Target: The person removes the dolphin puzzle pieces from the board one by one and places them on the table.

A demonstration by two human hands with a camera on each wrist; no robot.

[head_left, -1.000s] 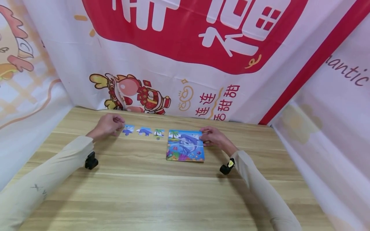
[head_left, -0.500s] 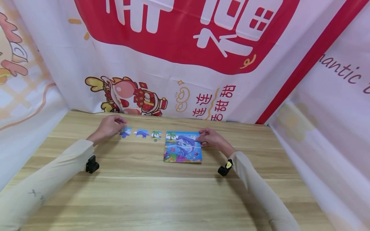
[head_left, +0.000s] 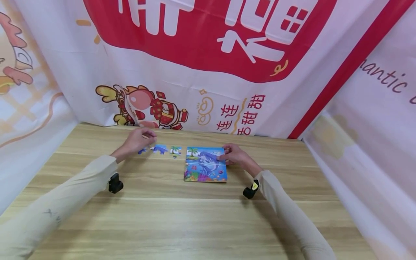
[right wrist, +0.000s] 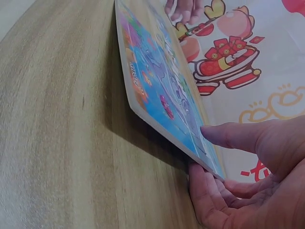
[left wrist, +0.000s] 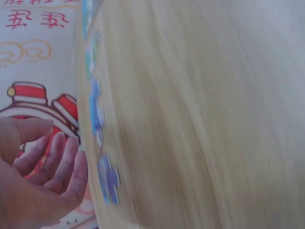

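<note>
My right hand point(head_left: 234, 155) pinches the right edge of a dolphin jigsaw puzzle board point(head_left: 204, 169). In the right wrist view the thumb lies on the picture side and the other fingers are under the edge of the board point(right wrist: 167, 95). To the board's left, three loose puzzle pieces lie in a row: a palm-tree piece point(head_left: 176, 151), a dolphin piece point(head_left: 160, 149) and a blue-purple piece point(head_left: 141, 151). Over the leftmost piece is my left hand point(head_left: 138, 141), partly covering it. The left wrist view has this hand point(left wrist: 43, 181) with loosely bent fingers and nothing between them.
The wooden table point(head_left: 182, 220) runs up to a printed cloth backdrop point(head_left: 182, 68) right behind the pieces. More cloth hangs at the left and right sides. A small black camera sits on each wrist.
My left hand has moved right from beside the leftmost piece to over it. My right hand keeps its grip on the board, and the thumb reaches further onto it. The head view has shifted slightly.
</note>
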